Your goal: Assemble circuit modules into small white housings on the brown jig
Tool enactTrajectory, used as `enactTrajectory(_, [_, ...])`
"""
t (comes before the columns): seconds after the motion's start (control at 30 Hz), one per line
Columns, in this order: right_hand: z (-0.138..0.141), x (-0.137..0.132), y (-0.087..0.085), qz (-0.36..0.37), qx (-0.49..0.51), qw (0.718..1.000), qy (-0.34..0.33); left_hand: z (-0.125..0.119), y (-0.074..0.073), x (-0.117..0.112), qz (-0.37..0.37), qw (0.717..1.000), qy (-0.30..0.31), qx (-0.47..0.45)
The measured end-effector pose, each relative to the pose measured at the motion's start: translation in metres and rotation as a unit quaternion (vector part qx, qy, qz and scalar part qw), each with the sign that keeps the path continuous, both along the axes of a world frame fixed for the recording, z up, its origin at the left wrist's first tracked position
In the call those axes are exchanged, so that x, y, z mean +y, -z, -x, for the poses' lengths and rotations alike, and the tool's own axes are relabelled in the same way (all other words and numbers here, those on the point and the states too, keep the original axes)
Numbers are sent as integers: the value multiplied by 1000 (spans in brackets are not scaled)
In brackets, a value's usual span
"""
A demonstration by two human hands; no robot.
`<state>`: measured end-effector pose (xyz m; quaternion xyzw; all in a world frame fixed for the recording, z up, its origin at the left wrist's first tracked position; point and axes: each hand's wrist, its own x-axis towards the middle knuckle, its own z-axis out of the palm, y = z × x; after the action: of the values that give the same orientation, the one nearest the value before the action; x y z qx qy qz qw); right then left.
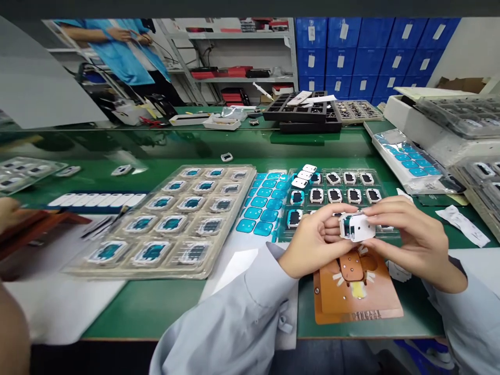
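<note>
Both my hands hold one small white square part just above an orange-brown jig plate near the table's front edge. My left hand pinches its left side with fingers closed. My right hand grips its right side and top. Behind them lies a clear tray of similar small white-framed parts. A sheet of blue stickers lies left of that tray.
A large clear blister tray of parts fills the left middle. Another person's hand and a reddish tool are at the far left. Black trays, white stacked trays and a blue-sticker tray sit behind and right.
</note>
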<state>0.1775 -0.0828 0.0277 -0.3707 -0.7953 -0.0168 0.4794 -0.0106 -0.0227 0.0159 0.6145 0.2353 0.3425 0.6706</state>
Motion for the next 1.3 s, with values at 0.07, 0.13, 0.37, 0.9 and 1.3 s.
enactTrajectory(0.07, [3,-1,-1,-10,-26,1000,12,0,0,0,4,1000,6,-4])
enactTrajectory(0.13, [4,-2,-2,-20,-44,999,24,1,1,0,6,1000,14,-12])
enactTrajectory(0.37, [3,-4,-3,-34,-74,996,32,1,1,1,15,999,29,-24])
enactTrajectory(0.9, [-12,2,3,13,230,973,-12,2,-1,0,-1,999,30,-17])
enactTrajectory(1.3, [-3,-7,-7,-37,-25,999,-15,2,3,1,-30,997,24,-60])
